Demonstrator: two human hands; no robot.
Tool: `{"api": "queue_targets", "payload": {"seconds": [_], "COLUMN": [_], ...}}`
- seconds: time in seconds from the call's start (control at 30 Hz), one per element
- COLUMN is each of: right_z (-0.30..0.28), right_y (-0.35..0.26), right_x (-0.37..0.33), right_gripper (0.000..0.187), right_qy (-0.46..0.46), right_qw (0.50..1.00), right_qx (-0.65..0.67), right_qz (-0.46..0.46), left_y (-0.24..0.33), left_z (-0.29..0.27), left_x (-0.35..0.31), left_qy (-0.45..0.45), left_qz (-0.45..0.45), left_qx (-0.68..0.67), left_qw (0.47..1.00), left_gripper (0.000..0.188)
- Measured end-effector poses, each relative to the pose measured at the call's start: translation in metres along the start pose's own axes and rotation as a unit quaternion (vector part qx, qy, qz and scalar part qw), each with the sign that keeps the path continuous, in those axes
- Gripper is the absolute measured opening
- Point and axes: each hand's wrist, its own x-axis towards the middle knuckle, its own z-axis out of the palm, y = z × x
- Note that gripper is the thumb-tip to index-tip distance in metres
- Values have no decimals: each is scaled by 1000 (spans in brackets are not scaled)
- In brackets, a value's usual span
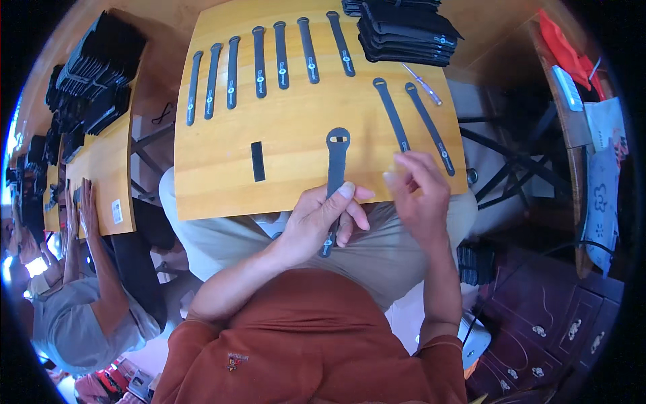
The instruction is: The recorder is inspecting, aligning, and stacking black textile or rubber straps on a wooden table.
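Observation:
My left hand [321, 219] grips a long black strap [336, 165] near its lower half; the strap's slotted round end lies on the wooden board [222, 175] and its tail hangs over my lap. My right hand [420, 192] hovers just right of it at the board's front edge, fingers pinched together; I cannot tell whether something small is between them. Two more black straps [417, 121] lie slanted on the board just beyond my right hand.
Several black straps [269, 64] lie in a row along the board's far side. A small black rectangle [258, 161] lies at the left, a stack of black pieces [404, 30] at the back right, a thin tool [422, 83] beside it. Another person [74, 296] works at a table on the left.

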Motion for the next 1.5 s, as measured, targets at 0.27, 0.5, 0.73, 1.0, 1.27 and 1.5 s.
{"api": "queue_targets", "payload": {"seconds": [0.27, 0.5, 0.73, 1.0, 1.27, 1.5], "right_z": [30, 51, 44, 35, 42, 56], "right_y": [-53, -77, -75, -49, -35, -11], "right_x": [-15, -68, -61, -35, -6, 15], "right_gripper": [45, 73, 18, 13, 18, 25], "right_qy": [-107, -192, -138, -89, -93, -89], "right_qw": [936, 850, 876, 949, 952, 956], "right_qx": [334, 470, 413, 275, 277, 233], "right_qz": [33, 137, 207, 126, 93, 153], "left_y": [-4, -8, 1, -1, 9, 23], "left_z": [-6, -7, -22, -83, -118, -138], "left_x": [-13, -25, -33, -53, -53, -38], "left_qy": [-32, 65, 175, 285, 269, 271], "left_qz": [17, 245, 315, 231, 166, 105], "left_qx": [-10, -21, 92, 128, 110, 213], "left_qw": [999, 967, 928, 921, 942, 933], "left_gripper": [51, 49, 43, 19, 15, 16]}}
